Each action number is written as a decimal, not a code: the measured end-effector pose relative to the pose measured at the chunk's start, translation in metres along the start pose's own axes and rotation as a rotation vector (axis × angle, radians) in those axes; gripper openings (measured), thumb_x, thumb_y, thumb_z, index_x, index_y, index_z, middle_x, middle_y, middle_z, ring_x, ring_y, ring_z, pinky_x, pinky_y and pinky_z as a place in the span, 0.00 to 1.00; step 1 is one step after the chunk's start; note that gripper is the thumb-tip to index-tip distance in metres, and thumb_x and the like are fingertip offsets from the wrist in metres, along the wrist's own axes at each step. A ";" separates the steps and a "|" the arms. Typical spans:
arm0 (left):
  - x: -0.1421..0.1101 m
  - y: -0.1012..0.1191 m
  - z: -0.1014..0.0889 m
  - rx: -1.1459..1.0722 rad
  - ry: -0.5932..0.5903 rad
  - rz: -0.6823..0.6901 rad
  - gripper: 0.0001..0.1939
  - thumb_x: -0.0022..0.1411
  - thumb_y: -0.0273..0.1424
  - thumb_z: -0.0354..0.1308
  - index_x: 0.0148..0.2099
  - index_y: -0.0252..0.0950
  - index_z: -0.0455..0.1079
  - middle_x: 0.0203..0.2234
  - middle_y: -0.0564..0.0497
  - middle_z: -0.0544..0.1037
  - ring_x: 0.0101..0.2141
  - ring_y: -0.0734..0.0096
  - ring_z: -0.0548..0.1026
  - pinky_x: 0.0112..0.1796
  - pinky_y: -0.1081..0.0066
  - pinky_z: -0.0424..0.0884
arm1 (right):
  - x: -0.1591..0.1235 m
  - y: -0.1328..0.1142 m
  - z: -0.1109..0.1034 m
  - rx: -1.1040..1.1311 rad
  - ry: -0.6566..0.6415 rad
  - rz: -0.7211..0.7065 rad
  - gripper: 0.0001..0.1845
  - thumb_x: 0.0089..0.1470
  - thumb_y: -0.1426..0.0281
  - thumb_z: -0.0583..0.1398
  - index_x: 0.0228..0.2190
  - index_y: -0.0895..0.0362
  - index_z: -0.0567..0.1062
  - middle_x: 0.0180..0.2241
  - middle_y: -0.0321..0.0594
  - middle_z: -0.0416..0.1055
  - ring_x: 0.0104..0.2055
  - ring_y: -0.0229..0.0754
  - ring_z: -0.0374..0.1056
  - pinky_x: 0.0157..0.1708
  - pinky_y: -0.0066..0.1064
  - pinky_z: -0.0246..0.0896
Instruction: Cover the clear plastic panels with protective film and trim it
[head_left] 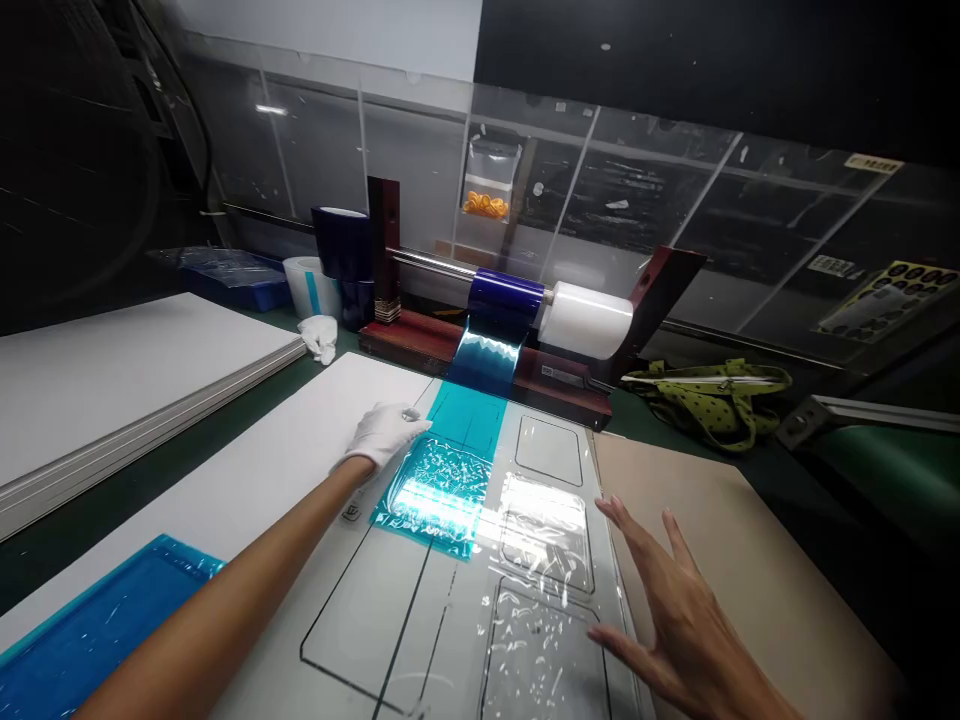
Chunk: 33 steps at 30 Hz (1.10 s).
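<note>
Counter (pixel 637 418): carries marked board (pixel 352 620) centrally, brown board (pixel 712 510) along its right edge, white panels (pixel 142 365) at left. Roll stand (pixel 420 338): beyond marked board's far edge; blue film (pixel 471 412) runs from roll (pixel 506 294) onto board. Right hand (pixel 679 605): open, fingers spread, near marked board's right edge. Left hand (pixel 384 430): gloved, fingers curled at blue film's left edge; clamping cannot be confirmed.
</note>
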<state>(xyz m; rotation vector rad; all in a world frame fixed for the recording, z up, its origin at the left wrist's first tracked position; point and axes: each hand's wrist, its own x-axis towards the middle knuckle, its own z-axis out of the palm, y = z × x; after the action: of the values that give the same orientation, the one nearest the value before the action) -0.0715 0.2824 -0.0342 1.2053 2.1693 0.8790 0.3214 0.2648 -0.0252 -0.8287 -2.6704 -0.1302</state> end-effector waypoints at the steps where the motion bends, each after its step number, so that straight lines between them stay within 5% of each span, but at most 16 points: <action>1: 0.004 0.001 0.004 0.022 0.010 0.002 0.15 0.56 0.39 0.62 0.40 0.32 0.72 0.45 0.44 0.73 0.50 0.58 0.68 0.54 0.50 0.59 | -0.003 -0.002 -0.002 -0.007 0.012 -0.008 0.50 0.55 0.57 0.59 0.66 0.64 0.38 0.60 0.58 0.58 0.60 0.58 0.60 0.61 0.67 0.34; 5: -0.008 0.009 0.007 -0.039 0.001 0.088 0.14 0.60 0.41 0.57 0.35 0.32 0.69 0.43 0.46 0.71 0.50 0.58 0.65 0.54 0.52 0.59 | -0.013 -0.009 -0.012 -0.049 0.075 -0.031 0.48 0.54 0.58 0.59 0.65 0.66 0.42 0.57 0.60 0.63 0.56 0.63 0.64 0.57 0.71 0.43; 9: -0.042 0.012 -0.005 -0.293 -0.108 0.124 0.21 0.66 0.47 0.44 0.46 0.34 0.65 0.41 0.47 0.71 0.41 0.66 0.71 0.44 0.61 0.68 | -0.020 -0.020 -0.026 -0.039 0.149 -0.001 0.46 0.55 0.57 0.59 0.65 0.64 0.45 0.56 0.59 0.65 0.54 0.66 0.65 0.53 0.71 0.50; 14: -0.082 -0.006 -0.016 -0.443 -0.239 -0.076 0.39 0.48 0.46 0.65 0.57 0.35 0.53 0.42 0.42 0.73 0.42 0.58 0.74 0.38 0.64 0.69 | -0.021 -0.049 -0.042 0.238 0.215 0.143 0.38 0.56 0.62 0.60 0.63 0.55 0.52 0.54 0.51 0.68 0.55 0.55 0.66 0.50 0.49 0.67; 18: -0.113 -0.027 -0.021 -0.508 -0.286 -0.131 0.43 0.45 0.46 0.68 0.57 0.32 0.54 0.41 0.42 0.74 0.43 0.56 0.74 0.40 0.64 0.69 | 0.006 -0.084 -0.040 0.776 0.131 0.476 0.23 0.59 0.58 0.56 0.53 0.53 0.65 0.54 0.48 0.67 0.48 0.45 0.69 0.39 0.33 0.71; 21: -0.139 -0.029 -0.032 -0.584 -0.325 -0.096 0.43 0.47 0.47 0.67 0.58 0.32 0.54 0.43 0.42 0.75 0.42 0.60 0.75 0.41 0.66 0.71 | 0.038 -0.109 -0.028 1.182 -0.075 0.697 0.27 0.56 0.49 0.55 0.47 0.58 0.69 0.49 0.51 0.70 0.38 0.42 0.71 0.23 0.27 0.66; 25: -0.176 -0.013 -0.056 -0.624 -0.297 -0.058 0.41 0.48 0.47 0.66 0.57 0.32 0.56 0.46 0.41 0.74 0.43 0.62 0.76 0.42 0.67 0.72 | 0.059 -0.145 -0.011 1.495 -0.305 0.732 0.28 0.51 0.47 0.59 0.31 0.63 0.73 0.26 0.43 0.74 0.18 0.30 0.60 0.14 0.20 0.45; 29: -0.210 -0.017 -0.073 -0.598 -0.267 -0.091 0.36 0.45 0.47 0.68 0.49 0.33 0.59 0.40 0.42 0.76 0.39 0.61 0.77 0.39 0.66 0.72 | 0.035 -0.194 -0.003 1.569 -0.174 0.727 0.30 0.48 0.45 0.60 0.22 0.62 0.72 0.13 0.33 0.65 0.13 0.26 0.47 0.14 0.22 0.37; 33: -0.249 -0.063 -0.067 -0.483 -0.232 -0.228 0.33 0.39 0.48 0.70 0.39 0.38 0.56 0.24 0.52 0.75 0.29 0.61 0.77 0.35 0.64 0.71 | -0.017 -0.249 0.007 1.579 -0.200 0.797 0.32 0.48 0.41 0.57 0.22 0.60 0.71 0.12 0.32 0.64 0.12 0.27 0.50 0.14 0.21 0.40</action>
<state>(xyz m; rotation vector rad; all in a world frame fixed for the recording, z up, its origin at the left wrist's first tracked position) -0.0318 0.0212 -0.0074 0.7627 1.7315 1.0291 0.1917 0.0518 -0.0347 -1.0858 -1.4677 1.9243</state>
